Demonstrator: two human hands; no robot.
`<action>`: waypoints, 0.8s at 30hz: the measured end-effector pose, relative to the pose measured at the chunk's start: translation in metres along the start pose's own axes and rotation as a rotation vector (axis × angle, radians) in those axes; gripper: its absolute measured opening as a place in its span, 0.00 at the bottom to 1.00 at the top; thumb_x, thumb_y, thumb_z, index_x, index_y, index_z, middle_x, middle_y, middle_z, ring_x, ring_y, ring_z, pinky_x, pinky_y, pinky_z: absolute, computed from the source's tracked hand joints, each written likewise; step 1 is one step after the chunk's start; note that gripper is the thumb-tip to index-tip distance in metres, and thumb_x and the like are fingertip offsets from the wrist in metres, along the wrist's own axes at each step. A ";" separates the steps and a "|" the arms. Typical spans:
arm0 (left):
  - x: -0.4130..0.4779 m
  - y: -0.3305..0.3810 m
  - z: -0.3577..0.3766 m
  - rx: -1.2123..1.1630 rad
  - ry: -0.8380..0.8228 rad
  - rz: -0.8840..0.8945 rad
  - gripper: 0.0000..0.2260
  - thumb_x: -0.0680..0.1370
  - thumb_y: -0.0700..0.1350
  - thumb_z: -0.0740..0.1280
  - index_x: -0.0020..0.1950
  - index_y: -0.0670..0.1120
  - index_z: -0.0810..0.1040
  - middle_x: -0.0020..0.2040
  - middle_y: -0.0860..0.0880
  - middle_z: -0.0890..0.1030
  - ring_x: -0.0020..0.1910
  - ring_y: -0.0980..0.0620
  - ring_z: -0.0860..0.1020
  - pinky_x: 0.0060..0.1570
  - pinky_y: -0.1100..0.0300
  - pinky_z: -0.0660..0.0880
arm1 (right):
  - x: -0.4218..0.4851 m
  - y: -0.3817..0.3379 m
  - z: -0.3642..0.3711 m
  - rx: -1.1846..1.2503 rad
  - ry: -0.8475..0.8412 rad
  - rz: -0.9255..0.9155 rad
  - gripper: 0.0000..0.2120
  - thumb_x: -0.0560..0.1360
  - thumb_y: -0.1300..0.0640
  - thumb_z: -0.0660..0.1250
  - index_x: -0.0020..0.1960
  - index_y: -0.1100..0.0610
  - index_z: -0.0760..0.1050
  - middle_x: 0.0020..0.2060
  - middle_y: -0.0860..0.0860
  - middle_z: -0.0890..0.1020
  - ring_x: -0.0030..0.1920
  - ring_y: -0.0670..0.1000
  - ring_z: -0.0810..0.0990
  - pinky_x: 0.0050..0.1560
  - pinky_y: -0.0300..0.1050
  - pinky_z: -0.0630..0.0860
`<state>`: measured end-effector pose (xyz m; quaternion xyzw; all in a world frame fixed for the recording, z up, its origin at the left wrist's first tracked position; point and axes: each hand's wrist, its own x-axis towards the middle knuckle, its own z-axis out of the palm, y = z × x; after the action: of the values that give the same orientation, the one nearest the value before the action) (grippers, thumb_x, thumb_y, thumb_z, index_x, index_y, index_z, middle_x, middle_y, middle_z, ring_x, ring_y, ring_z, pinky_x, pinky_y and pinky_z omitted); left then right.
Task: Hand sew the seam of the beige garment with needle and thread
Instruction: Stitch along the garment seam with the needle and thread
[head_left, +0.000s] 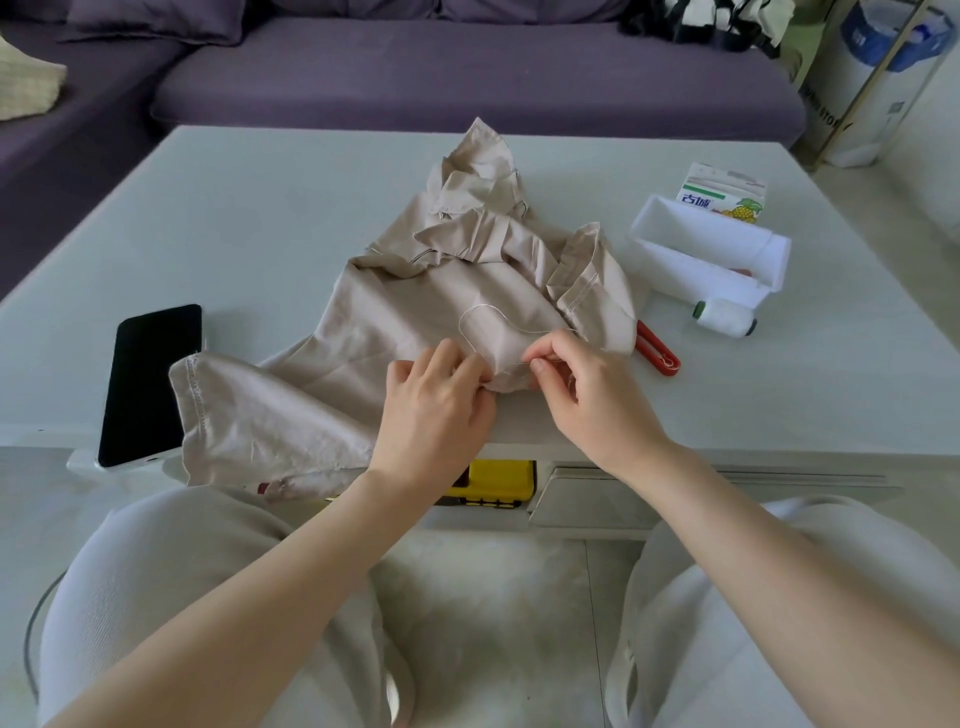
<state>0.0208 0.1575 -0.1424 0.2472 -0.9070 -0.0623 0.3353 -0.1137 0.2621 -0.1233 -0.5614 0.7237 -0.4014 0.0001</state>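
On the near edge of the desk (260, 234), one beige garment (415, 312) lay crumpled, its far part bunched up in folds and one hemmed end spread flat towards the left corner and hanging a little over the edge. I counted two hands at work on it, close together over a small raised fold at the near edge. My left grip (436, 405) had its fingers curled onto that fold, bunching the cloth. My right grip (587, 384) was pinched tight, thumb against forefinger, on the thread (472, 317), which ran out from the fingertips in one pale loop lying on the cloth just beyond both hands. Whether the needle sat in that pinch I could not tell; it was too fine to make out.

One dark phone (150, 384) lay face up at the left, just beside the hemmed end. To the right I saw one red-handled tool (660, 348), partly tucked under the garment's edge, and one spool of white thread (724, 315) on its side nearby. Behind the spool stood one open white box (711, 249), and touching its far side, one small carton (727, 195) with a pineapple printed on it. One yellow object (493, 480) showed under the desk's front edge. Beyond the desk ran a purple sofa (467, 78).
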 end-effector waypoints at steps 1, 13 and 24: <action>0.000 0.000 0.000 0.008 0.008 0.010 0.03 0.70 0.37 0.69 0.41 0.44 0.78 0.37 0.49 0.74 0.35 0.49 0.72 0.37 0.55 0.66 | 0.000 -0.001 0.000 -0.013 0.001 -0.009 0.04 0.77 0.65 0.63 0.47 0.59 0.77 0.34 0.36 0.71 0.35 0.31 0.72 0.35 0.27 0.66; 0.001 0.000 -0.001 -0.014 -0.012 -0.008 0.04 0.69 0.37 0.69 0.38 0.44 0.77 0.37 0.49 0.74 0.36 0.49 0.72 0.39 0.57 0.65 | 0.000 0.000 0.002 -0.096 -0.020 -0.031 0.05 0.75 0.60 0.63 0.45 0.58 0.77 0.38 0.41 0.72 0.35 0.41 0.66 0.34 0.36 0.67; 0.005 0.003 -0.008 -0.042 -0.084 0.044 0.03 0.72 0.38 0.64 0.40 0.44 0.77 0.38 0.50 0.76 0.38 0.48 0.74 0.40 0.53 0.70 | 0.002 -0.005 0.000 -0.150 -0.039 -0.085 0.06 0.74 0.60 0.63 0.44 0.58 0.79 0.37 0.49 0.75 0.34 0.46 0.69 0.29 0.41 0.68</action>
<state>0.0213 0.1578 -0.1325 0.2172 -0.9239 -0.0844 0.3034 -0.1106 0.2602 -0.1197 -0.5977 0.7273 -0.3344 -0.0447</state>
